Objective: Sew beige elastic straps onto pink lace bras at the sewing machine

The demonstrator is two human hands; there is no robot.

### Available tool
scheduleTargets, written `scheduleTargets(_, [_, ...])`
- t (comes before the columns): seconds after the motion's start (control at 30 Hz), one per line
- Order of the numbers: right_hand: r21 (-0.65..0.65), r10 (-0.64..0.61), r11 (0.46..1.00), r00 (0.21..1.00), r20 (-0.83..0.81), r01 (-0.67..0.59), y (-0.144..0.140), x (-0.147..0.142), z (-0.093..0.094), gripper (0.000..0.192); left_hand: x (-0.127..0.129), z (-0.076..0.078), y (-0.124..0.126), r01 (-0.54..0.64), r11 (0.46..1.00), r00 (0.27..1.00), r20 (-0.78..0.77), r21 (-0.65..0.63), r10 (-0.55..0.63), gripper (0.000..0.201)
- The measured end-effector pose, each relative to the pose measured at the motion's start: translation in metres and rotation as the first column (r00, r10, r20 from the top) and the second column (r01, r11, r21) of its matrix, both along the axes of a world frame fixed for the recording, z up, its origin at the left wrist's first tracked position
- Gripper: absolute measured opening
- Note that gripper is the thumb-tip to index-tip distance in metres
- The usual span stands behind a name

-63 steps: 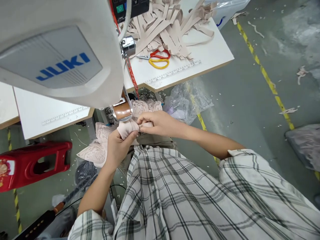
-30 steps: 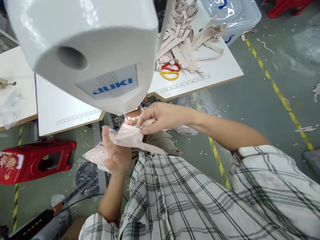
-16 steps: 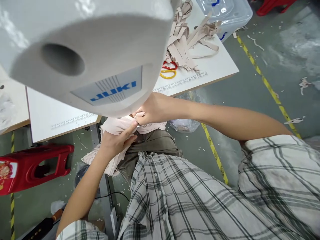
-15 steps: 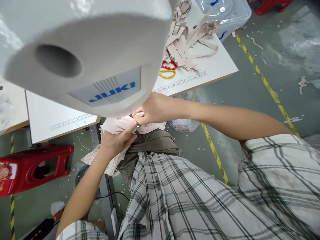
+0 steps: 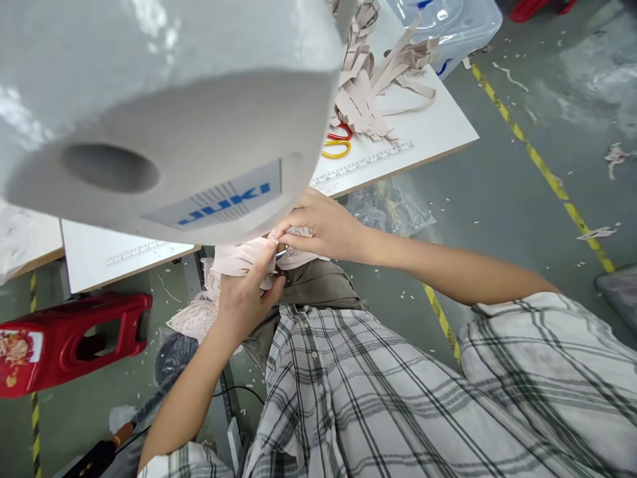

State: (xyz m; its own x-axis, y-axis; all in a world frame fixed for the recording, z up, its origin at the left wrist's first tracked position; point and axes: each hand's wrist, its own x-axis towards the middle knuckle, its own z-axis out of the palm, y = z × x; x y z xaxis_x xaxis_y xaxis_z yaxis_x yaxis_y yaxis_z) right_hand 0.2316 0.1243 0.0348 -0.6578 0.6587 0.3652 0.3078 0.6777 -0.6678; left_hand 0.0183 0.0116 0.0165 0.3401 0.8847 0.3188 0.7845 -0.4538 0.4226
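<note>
A red plastic stool (image 5: 64, 342) stands on the floor, far out to the left of the left grip. Above it a white bench (image 5: 107, 255) carries a printed ruler along its edge.

The left hand (image 5: 246, 299) comes up from below with the forearm slanting up and to the right. Its fingers are curled and its thumb is pressed on a pale pink fabric piece (image 5: 239, 257), so this grip is closed on the cloth. The fabric piece lies with its long way going left to right, from the left grip across to the right grip. One end points right, to the fingertips of the other hand. A lacy part hangs down below the left grip.

A big white JUKI sewing machine head (image 5: 164, 119) fills the space right above both grips and hides the top of the cloth.

The right hand (image 5: 323, 229) reaches in from the right, arm nearly flat, fingers pointing left. Its fingertips pinch the right end of the fabric piece, a narrow, tight grip. The two grips almost touch.

Half a second ago the right hand sat higher, tucked under the machine head. Now it is a bit lower and more in the open. The left hand has moved a little to the right and its thumb points more upward.

Up and to the right of the right grip, red and yellow scissors (image 5: 336, 141) lie on the bench beside a heap of beige fabric strips (image 5: 378, 86). A clear plastic bin (image 5: 448, 23) sits past them.
</note>
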Motion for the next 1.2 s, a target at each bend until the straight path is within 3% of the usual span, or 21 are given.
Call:
scheduleTargets(0.23, [0.003, 0.003, 1.000, 1.000, -0.017, -0.003, 0.001, 0.002, 0.000, 0.017, 0.006, 0.001, 0.001, -0.032, 0.999, 0.998, -0.053, 0.035, 0.034, 0.070])
scheduleTargets(0.37, [0.146, -0.002, 0.989, 0.997, -0.077, 0.013, -0.005, 0.004, -0.012, 0.019, 0.008, 0.010, 0.002, -0.059, 0.996, 0.983, -0.168, 0.070, 0.070, 0.067])
scheduleTargets(0.47, [0.253, 0.069, 0.966, 0.996, -0.053, -0.053, -0.005, 0.007, -0.020, 0.022, 0.006, 0.017, 0.003, -0.055, 0.996, 0.970, -0.234, 0.066, 0.069, 0.064])
scheduleTargets(0.6, [0.385, 0.114, 0.915, 0.992, 0.045, -0.123, 0.002, 0.010, -0.022, 0.024, -0.003, 0.023, 0.006, 0.001, 1.000, 0.979, -0.203, 0.012, 0.001, 0.064])
scheduleTargets(0.77, [0.529, 0.079, 0.837, 0.987, 0.137, -0.140, 0.005, 0.009, -0.015, 0.024, -0.020, 0.026, 0.012, 0.144, 0.987, 0.980, -0.130, -0.076, -0.153, 0.065])
scheduleTargets(0.9, [0.534, 0.035, 0.837, 0.985, 0.169, -0.121, -0.004, 0.010, -0.007, 0.026, -0.028, 0.029, 0.019, 0.197, 0.979, 0.959, -0.195, -0.060, -0.205, 0.058])
scheduleTargets(1.0, [0.402, -0.016, 0.915, 0.993, 0.115, -0.032, -0.013, 0.013, -0.008, 0.027, -0.025, 0.029, 0.020, 0.155, 0.987, 0.960, -0.231, -0.042, -0.160, 0.058])
scheduleTargets(1.07, [0.105, -0.079, 0.991, 0.997, -0.007, 0.079, -0.016, 0.013, -0.012, 0.024, -0.020, 0.029, 0.017, 0.111, 0.993, 0.963, -0.240, -0.043, -0.119, 0.058])
scheduleTargets(1.1, [-0.095, -0.119, 0.989, 0.990, -0.077, 0.111, -0.015, 0.012, -0.016, 0.028, -0.016, 0.028, 0.014, 0.087, 0.995, 0.966, -0.240, -0.047, -0.096, 0.058])
scheduleTargets(1.17, [-0.436, -0.197, 0.894, 0.964, -0.181, 0.101, -0.010, 0.005, -0.023, 0.042, -0.007, 0.028, 0.008, 0.031, 0.997, 0.973, -0.228, -0.068, -0.046, 0.057])
scheduleTargets(1.2, [-0.525, -0.220, 0.848, 0.952, -0.212, 0.079, -0.006, -0.001, -0.026, 0.047, -0.002, 0.029, 0.004, -0.007, 0.997, 0.975, -0.220, -0.079, -0.010, 0.057])
